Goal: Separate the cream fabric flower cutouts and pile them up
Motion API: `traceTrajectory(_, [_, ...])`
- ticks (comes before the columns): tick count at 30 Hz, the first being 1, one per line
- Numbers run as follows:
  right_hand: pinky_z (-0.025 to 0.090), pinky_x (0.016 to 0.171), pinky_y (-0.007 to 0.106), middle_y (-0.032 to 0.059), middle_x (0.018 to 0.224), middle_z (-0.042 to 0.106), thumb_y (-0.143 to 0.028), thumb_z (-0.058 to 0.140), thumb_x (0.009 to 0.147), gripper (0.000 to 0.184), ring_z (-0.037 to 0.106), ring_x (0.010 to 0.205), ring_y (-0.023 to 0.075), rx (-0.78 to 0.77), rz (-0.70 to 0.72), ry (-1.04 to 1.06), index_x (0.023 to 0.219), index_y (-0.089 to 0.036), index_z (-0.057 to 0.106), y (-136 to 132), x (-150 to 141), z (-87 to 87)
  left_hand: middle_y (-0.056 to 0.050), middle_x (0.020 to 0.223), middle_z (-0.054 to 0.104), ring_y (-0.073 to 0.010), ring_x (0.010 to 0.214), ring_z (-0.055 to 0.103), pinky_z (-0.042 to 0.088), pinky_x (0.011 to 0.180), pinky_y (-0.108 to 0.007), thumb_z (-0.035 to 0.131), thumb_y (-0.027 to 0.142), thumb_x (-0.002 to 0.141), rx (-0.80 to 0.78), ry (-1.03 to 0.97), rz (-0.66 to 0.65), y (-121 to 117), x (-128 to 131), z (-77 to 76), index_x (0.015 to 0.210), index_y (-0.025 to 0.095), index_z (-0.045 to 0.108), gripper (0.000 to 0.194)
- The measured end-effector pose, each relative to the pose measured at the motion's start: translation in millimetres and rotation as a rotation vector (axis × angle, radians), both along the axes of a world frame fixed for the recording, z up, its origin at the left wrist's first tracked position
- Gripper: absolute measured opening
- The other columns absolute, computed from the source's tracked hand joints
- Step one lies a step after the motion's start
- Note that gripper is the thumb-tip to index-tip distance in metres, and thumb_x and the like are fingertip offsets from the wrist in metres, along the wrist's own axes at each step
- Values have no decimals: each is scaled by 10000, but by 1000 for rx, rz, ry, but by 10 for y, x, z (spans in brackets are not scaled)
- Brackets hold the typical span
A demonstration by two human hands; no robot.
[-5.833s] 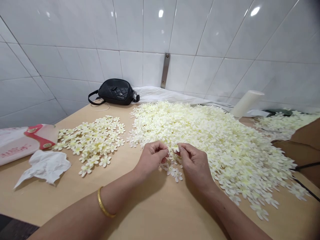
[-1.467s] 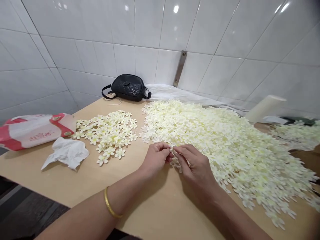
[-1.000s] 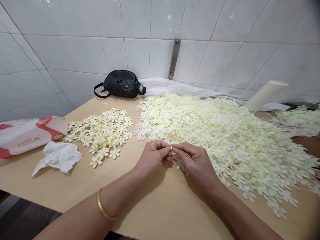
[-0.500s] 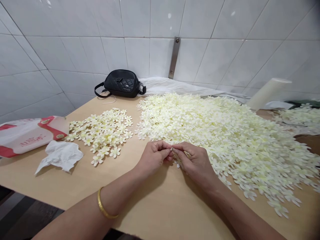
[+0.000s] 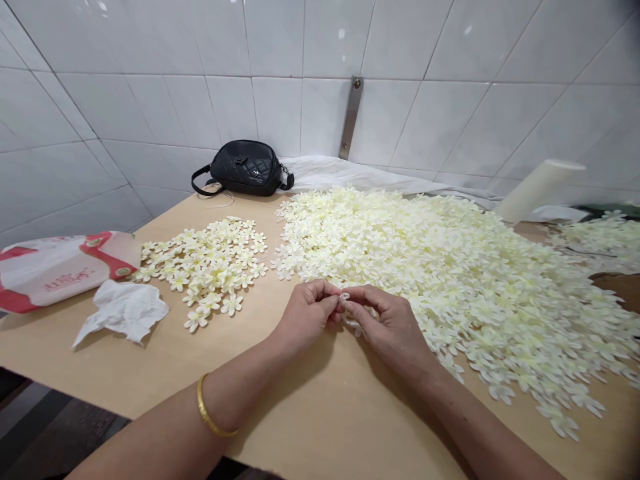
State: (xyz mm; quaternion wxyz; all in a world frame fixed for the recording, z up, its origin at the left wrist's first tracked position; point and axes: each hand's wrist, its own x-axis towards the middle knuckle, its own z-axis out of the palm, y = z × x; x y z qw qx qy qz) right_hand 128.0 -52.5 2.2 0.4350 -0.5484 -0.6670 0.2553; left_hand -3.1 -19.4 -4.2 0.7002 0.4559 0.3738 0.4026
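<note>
A small white artificial flower (image 5: 345, 297) is pinched between my two hands, mostly covered by the fingertips. My left hand (image 5: 311, 310) has thumb and forefinger closed at its left side. From the other side, my right hand (image 5: 387, 323) closes thumb and forefinger on it. Right behind the hands spreads a big heap of pale yellow-white artificial flowers (image 5: 400, 240); a few petals show under my right fingers. Left of my hands lies a smaller pile of artificial flowers (image 5: 213, 263), thicker-looking than those in the heap.
On the left of the wooden table (image 5: 300, 413) are a crumpled white tissue (image 5: 123, 310) and a red-and-white bag (image 5: 65, 270). A black handbag (image 5: 247, 167) stands by the tiled wall, with a white roll (image 5: 540, 190) at the back right.
More of the white flower shows above my fingertips now. Both hands stay in nearly the same place, still pinching; the view has shifted slightly.
</note>
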Motion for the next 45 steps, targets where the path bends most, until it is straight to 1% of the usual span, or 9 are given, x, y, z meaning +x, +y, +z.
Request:
traceTrajectory(6, [463,601,261,37,727,669,-255,505,772,194,606,667,171,32,-173,45,817,-161,669,21,51,2,11,535,520,-70,463,448,392,497,-222,585,188,634,-8,46,50,19,-2,66,639,146,516,80])
traceTrajectory(13, [452,726,326,54,820,673,-295,586,710,163,603,774,204,169,-452,31,773,-173,675,134,485,214,0,529,540,-66,439,450,309,441,-194,560,198,625,-40,95,98,37,-11,161,623,146,490,88])
traceTrajectory(20, [460,704,311,34,672,629,-312,586,708,174,604,700,180,47,-326,291,759,-148,617,157,658,314,3,518,545,-68,430,426,289,437,-195,596,267,601,-14,77,90,63,-27,127,655,150,501,160])
traceTrajectory(27, [448,699,319,52,783,639,-304,519,767,156,583,757,200,261,-460,-21,769,-174,605,133,695,197,24,471,502,-42,390,333,219,424,-181,569,227,646,69,168,79,38,9,53,643,144,508,103])
traceTrajectory(29, [452,697,319,59,821,647,-300,500,784,163,587,776,205,320,-468,-61,789,-181,610,143,731,145,27,464,498,-44,379,317,211,415,-184,560,220,651,94,231,45,65,43,122,637,146,505,93])
traceTrajectory(32, [455,683,312,61,835,651,-297,488,794,166,591,789,207,358,-473,-77,804,-183,609,152,779,87,21,491,511,-46,385,315,211,410,-185,540,196,661,194,310,10,196,144,318,651,146,517,56])
traceTrajectory(37, [441,679,306,57,791,635,-280,489,795,148,581,749,194,379,-475,-120,773,-176,592,133,820,80,4,494,526,-48,366,305,206,395,-191,522,143,649,316,381,23,610,504,638,647,142,518,5])
traceTrajectory(42, [435,707,308,54,778,624,-252,475,804,146,571,757,183,409,-433,-96,762,-170,589,111,811,97,17,434,485,-63,369,319,235,418,-210,550,115,626,447,439,63,940,824,712,624,135,554,21])
traceTrajectory(45, [447,696,301,57,811,630,-244,472,809,141,576,766,182,402,-399,-33,807,-173,594,98,792,117,32,449,465,-80,423,356,257,452,-215,569,116,622,557,457,121,897,830,688,644,153,584,45])
